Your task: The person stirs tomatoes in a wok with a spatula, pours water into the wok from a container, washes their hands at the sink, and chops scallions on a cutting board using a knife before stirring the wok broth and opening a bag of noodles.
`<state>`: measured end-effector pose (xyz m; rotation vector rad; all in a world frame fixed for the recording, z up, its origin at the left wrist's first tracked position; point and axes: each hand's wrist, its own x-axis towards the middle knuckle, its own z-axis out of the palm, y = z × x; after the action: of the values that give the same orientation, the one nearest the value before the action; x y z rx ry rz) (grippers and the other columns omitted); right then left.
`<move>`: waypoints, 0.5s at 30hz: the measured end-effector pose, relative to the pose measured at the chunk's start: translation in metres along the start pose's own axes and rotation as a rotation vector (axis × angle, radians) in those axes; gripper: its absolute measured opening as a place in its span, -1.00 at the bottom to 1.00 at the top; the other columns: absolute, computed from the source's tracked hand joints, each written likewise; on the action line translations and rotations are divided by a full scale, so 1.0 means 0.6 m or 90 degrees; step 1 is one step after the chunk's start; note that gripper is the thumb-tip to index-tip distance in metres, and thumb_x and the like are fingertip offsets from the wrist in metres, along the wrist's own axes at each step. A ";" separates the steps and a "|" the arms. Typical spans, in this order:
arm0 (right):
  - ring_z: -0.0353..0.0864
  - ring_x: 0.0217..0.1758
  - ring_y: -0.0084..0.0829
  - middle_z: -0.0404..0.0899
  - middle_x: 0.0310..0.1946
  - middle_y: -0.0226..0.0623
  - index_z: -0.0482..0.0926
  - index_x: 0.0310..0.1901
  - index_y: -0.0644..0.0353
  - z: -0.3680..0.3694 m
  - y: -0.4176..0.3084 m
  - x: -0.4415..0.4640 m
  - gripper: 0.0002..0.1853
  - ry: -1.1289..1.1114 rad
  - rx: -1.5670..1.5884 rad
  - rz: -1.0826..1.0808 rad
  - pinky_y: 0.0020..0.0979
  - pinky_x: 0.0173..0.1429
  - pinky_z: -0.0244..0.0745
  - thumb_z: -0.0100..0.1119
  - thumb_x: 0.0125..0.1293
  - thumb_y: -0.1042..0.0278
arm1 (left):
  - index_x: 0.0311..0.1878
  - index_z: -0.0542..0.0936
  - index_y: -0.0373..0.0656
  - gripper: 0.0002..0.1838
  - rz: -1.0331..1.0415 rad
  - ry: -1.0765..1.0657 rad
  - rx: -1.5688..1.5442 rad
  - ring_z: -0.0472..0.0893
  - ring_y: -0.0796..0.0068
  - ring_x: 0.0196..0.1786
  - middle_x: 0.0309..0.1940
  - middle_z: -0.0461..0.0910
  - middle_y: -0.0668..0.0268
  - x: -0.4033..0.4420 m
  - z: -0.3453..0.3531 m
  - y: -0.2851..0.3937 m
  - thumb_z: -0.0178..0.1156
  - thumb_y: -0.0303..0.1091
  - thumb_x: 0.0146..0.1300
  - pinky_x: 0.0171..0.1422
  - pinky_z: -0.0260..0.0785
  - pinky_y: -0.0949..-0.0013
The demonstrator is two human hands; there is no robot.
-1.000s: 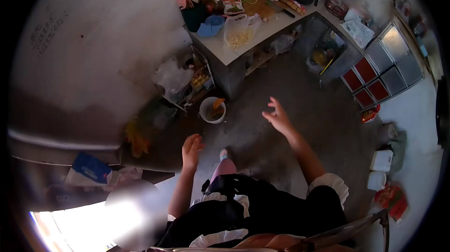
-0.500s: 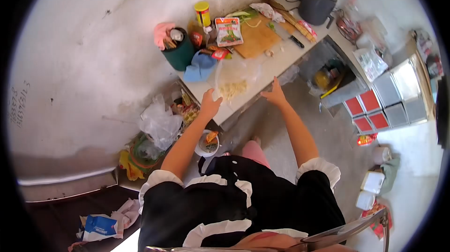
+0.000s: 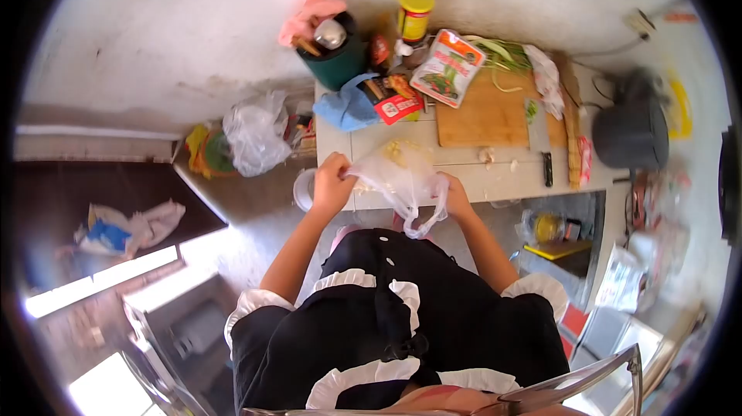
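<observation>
A translucent plastic bag [image 3: 390, 176] stretches between my two hands at the front edge of the counter. Small pale yellow pieces [image 3: 406, 155] show through its far part; I cannot make out what they are. My left hand [image 3: 333, 183] is closed on the bag's left edge. Opposite it, my right hand [image 3: 454, 198] grips the right edge, close to the bag's looped handles hanging over the counter edge. Beyond the bag lie a blue cloth [image 3: 345, 104] and a red packet [image 3: 398, 110].
Behind the bag is a wooden cutting board [image 3: 483, 118], with a knife [image 3: 547, 168] on its right side. A green container [image 3: 338, 62] of utensils, a yellow-lidded jar [image 3: 415, 14] and a white-and-red food packet [image 3: 448, 68] stand along the wall. A dark grey pot-like appliance [image 3: 630, 134] occupies the right end.
Both hands were apart from the bag, fingers spread; now they grip its edges and have lifted it toward me. My view has turned, so the counter looks straighter.
</observation>
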<state>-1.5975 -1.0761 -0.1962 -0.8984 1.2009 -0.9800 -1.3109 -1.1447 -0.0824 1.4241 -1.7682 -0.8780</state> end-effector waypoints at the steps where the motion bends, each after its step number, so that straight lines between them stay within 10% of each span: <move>1: 0.45 -0.42 -0.55 0.47 -0.53 -0.51 0.58 -0.33 0.19 -0.009 0.010 0.005 -0.91 -0.038 -0.091 -0.064 -0.47 -0.31 0.37 0.07 0.20 0.46 | -0.49 0.34 -0.31 -0.82 -0.010 0.057 0.009 0.31 0.27 -0.53 -0.59 0.28 0.17 -0.021 -0.015 -0.001 0.19 -0.57 -0.05 -0.42 0.17 0.31; 8: 0.55 -0.36 -0.62 0.61 -0.46 -0.42 0.63 -0.35 0.26 0.065 -0.157 0.001 -0.92 -0.255 -0.025 0.077 -0.49 -0.29 0.40 0.24 0.18 0.44 | -0.45 0.48 -0.30 -0.88 -0.422 0.152 -0.069 0.44 0.28 -0.53 -0.45 0.50 0.20 -0.154 -0.128 0.083 0.08 -0.47 0.16 -0.38 0.30 0.30; 11: 0.53 -0.45 -0.61 0.58 -0.51 -0.45 0.63 -0.39 0.23 0.133 -0.169 0.006 -0.93 -0.421 -0.121 0.101 -0.49 -0.35 0.39 0.22 0.18 0.44 | -0.33 0.59 -0.26 -0.85 -0.286 0.195 0.274 0.55 0.22 -0.44 -0.30 0.57 0.20 -0.228 -0.195 0.152 0.03 -0.46 0.16 -0.26 0.42 0.26; 15: 0.50 -0.53 -0.57 0.52 -0.60 -0.44 0.59 -0.50 0.20 0.304 -0.232 -0.001 -0.91 -0.674 -0.186 0.025 -0.48 -0.43 0.35 0.20 0.11 0.42 | -0.02 0.62 -0.25 -0.63 -0.158 0.385 0.239 0.62 0.12 -0.23 -0.08 0.60 0.13 -0.350 -0.274 0.143 -0.02 -0.56 0.11 -0.06 0.45 0.29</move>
<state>-1.4342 -1.1138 -0.0389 -1.3680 0.4343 -0.1811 -1.1832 -0.9373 0.0557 1.9303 -1.3433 -0.1772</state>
